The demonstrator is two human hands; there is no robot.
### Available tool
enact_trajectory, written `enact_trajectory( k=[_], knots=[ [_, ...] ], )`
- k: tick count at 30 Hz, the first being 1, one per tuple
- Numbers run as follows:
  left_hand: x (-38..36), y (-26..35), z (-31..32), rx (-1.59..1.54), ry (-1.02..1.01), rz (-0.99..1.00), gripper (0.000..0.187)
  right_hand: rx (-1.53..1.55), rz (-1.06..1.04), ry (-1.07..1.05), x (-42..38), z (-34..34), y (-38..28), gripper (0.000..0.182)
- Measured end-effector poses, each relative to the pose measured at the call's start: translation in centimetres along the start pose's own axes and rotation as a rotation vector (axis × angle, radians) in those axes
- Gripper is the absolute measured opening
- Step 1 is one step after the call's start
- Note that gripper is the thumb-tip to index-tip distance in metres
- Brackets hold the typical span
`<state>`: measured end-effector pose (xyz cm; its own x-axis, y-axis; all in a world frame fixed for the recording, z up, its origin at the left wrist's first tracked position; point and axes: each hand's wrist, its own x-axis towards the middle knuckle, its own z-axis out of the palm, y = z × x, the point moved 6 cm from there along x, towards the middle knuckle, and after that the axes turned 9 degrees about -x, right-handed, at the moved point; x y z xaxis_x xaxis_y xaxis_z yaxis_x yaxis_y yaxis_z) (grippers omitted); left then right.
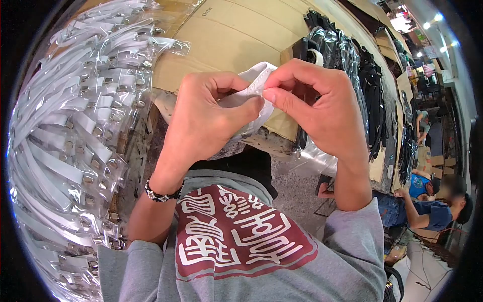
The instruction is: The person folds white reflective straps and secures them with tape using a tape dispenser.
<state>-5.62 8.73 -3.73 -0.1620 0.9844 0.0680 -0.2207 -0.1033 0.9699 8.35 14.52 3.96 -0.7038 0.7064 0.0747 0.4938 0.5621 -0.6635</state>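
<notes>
A white belt (258, 80), curved into a loop, is held up in front of my chest between both hands. My left hand (209, 113) pinches it between thumb and fingers from the left side. From the right, my right hand (319, 103) grips its edge with thumb and forefinger, close to the left thumb tip. Part of the belt hides behind the fingers. Below the loop, some clear plastic hangs down.
A big heap of white belts (55, 168) in clear plastic sleeves, with metal buckles, fills the left. Cardboard (231, 35) covers the work surface ahead. Black belts (370, 85) in plastic lie to the right, beside a tape roll (316, 57). Other people (427, 214) sit farther right.
</notes>
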Motion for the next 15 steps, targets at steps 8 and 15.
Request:
enact_trajectory(
  k=[8, 15],
  knots=[
    [-0.02, 0.06, 0.03, 0.012, -0.017, 0.007, 0.013, -0.111, -0.072, 0.064, 0.04, 0.17, -0.35, 0.008],
    [-0.11, 0.13, 0.08, 0.017, -0.015, -0.001, 0.013, -0.093, -0.090, 0.094, 0.01, 0.18, -0.27, 0.010]
  ],
)
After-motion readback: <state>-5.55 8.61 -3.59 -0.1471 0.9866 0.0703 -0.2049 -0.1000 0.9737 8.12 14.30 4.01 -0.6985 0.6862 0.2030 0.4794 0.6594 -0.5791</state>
